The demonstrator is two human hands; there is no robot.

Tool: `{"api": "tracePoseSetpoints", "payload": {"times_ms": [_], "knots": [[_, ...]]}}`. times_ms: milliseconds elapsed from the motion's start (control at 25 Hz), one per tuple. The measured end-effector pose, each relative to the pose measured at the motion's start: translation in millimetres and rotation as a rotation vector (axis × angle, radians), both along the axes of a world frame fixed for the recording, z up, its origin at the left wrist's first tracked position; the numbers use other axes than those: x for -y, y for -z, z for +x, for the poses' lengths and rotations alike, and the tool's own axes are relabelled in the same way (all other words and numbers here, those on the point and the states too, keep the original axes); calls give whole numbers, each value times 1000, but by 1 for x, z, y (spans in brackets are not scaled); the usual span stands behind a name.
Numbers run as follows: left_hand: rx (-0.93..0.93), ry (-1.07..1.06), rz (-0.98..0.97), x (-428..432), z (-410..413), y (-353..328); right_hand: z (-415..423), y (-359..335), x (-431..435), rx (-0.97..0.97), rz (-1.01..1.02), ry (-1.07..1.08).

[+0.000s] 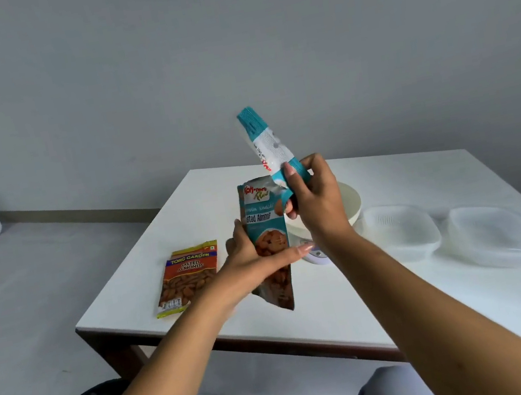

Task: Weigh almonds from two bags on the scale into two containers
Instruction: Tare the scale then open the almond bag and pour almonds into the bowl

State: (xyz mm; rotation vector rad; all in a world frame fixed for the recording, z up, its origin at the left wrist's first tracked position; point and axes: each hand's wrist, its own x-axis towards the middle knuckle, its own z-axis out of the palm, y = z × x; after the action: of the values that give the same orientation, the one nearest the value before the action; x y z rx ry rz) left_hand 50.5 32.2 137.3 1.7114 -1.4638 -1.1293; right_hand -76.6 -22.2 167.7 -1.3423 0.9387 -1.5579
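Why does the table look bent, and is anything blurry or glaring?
Head view: the wide-angle lens bows the white table; light is soft, shadows faint, no glare; the two clear plastic containers wash out against it; print on the teal foil almond bag looks smeared.

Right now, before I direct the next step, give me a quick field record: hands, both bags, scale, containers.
left hand: holds teal almond bag by its lower half, above the table
right hand: grips torn strip of that bag, pointing up
orange almond bag: flat on table, left of hands, untouched
scale: behind the hands, cream bowl on it
near container: clear, right of scale, looks empty
far container: clear, beside it, farther right
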Motion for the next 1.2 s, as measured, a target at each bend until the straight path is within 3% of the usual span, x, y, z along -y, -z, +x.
{"api": "tracePoseSetpoints", "payload": {"times_ms": [80,280,520,720,1000,1200], "knots": [[-49,-46,-32,13,3,1,-7,2,4,-15,-46,47],[112,66,-30,48,16,-37,-41,13,24,-193,-131,185],[634,278,45,101,10,-95,-63,39,36,-357,-53,157],[959,403,131,133,-12,-123,-64,55,48,-285,88,217],[1273,484,399,171,-48,-136,-57,73,53,-545,34,462],[1427,557,372,179,-69,-135,-58,80,53,-621,96,481]]}}
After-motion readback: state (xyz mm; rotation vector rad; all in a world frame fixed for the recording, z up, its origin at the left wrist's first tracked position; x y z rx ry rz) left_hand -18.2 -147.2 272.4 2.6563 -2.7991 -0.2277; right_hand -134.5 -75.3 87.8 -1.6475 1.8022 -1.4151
